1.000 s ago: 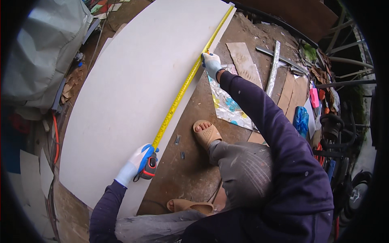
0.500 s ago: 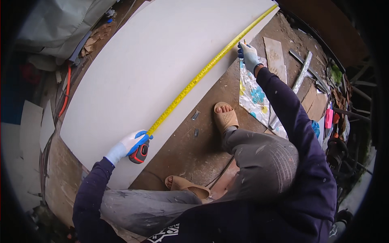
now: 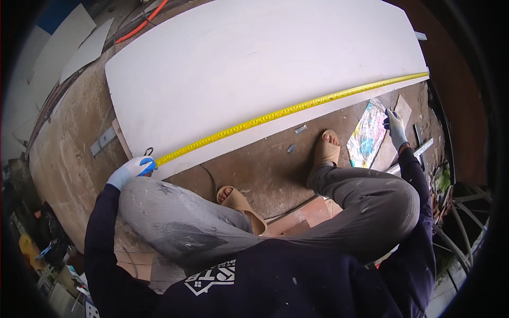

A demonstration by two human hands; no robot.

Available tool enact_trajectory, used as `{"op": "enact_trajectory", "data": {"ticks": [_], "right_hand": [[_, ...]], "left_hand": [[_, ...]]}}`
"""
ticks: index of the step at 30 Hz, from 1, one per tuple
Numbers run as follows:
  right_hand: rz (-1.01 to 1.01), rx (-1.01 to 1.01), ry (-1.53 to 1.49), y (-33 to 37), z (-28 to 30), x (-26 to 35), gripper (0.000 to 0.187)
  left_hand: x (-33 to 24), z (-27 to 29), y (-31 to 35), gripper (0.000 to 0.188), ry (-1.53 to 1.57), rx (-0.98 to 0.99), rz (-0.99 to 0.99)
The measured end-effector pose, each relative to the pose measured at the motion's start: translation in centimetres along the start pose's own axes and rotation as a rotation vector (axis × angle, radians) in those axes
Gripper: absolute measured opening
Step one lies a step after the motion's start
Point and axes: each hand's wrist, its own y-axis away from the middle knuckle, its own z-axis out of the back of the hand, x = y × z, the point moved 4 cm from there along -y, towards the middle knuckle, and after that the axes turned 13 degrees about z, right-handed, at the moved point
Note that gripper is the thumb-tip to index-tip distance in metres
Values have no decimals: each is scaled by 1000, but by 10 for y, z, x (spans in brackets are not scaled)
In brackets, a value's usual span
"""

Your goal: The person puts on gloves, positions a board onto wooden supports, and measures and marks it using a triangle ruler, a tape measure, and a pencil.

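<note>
Yellow tape measure along the near edge of a white board

Nearest are the person's grey trousers, knees bent. The left sandal and right sandal stand on the brown ground, on the near side of the board. At the board's near left corner, the left hand, in a white and blue glove, has its fingers closed on the tape measure's case, which it mostly hides. From there the yellow length lies over the near edge strip to the right corner. Two small metal pieces lie just off that edge. Farther right, the gloved right hand is apart from the board, beside a colourful sheet; its fingers are partly curled, and whether they hold anything I cannot tell. An orange hose lies past the board's far left corner.
</note>
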Motion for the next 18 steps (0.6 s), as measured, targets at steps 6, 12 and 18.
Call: {"op": "enact_trajectory", "data": {"ticks": [6, 12, 18], "right_hand": [[75, 288, 65, 22, 10, 102, 44], [324, 420, 164, 71, -19, 241, 44], [482, 543, 169, 123, -63, 320, 41]], "left_hand": [[50, -5, -10, 31, -56, -117, -11], [56, -4, -19, 33, -58, -103, 67], [70, 0, -17, 39, -53, -179, 55]]}}
